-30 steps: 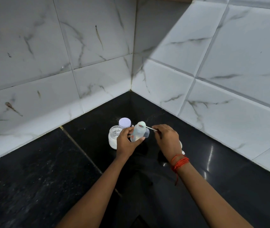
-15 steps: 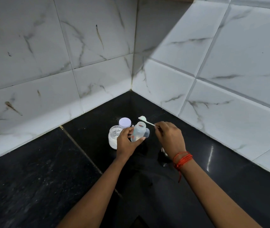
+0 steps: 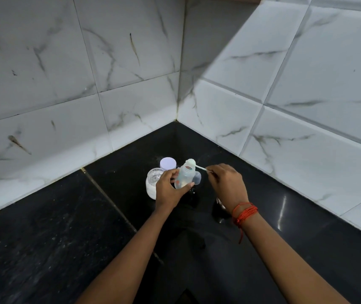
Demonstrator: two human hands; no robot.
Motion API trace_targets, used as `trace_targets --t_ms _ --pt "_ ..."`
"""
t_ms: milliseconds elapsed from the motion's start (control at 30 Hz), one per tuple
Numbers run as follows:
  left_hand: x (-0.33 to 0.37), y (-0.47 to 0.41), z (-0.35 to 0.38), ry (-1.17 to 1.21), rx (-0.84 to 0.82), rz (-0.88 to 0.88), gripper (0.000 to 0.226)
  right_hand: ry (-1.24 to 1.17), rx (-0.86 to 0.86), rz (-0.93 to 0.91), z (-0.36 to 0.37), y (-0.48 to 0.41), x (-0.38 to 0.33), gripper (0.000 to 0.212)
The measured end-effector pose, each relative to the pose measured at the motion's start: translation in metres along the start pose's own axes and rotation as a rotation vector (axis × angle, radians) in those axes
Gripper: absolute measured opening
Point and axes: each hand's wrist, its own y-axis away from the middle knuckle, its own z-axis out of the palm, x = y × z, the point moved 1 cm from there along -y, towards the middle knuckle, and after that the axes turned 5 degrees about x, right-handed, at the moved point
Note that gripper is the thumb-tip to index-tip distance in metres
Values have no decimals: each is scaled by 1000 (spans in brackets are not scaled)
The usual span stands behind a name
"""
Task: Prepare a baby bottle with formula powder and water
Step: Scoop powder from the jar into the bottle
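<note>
Black counter, tiled corner. Left hand clamped round baby bottle, tilted so mouth faces scoop; right hand pinches its handle. Open powder jar just beside bottle, likely for short refill reach.

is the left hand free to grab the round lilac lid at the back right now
Probably not as things stand. The left hand is wrapped around the clear plastic baby bottle, which also stands between it and the round lilac lid; it would need to put the bottle down first.
</note>
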Motion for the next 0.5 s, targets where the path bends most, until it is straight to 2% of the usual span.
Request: trace_targets --t_ms 133,200,333,400,500 --pt "0 0 0 4 8 -5 57 15 -72 -28 -1 0 -3 12" --pt "-2 0 1 8 10 -12 57 3 -10 -21 -3 1 -2 11" --pt "-3 0 2 15 15 -14 60 16 -39 -25 -6 1 -4 11" --pt "-5 0 4 18 16 -15 61 -10 21 -14 -9 3 -4 11" --pt "-4 0 7 21 15 -9 61 -5 -42 -13 -12 3 -4 15"
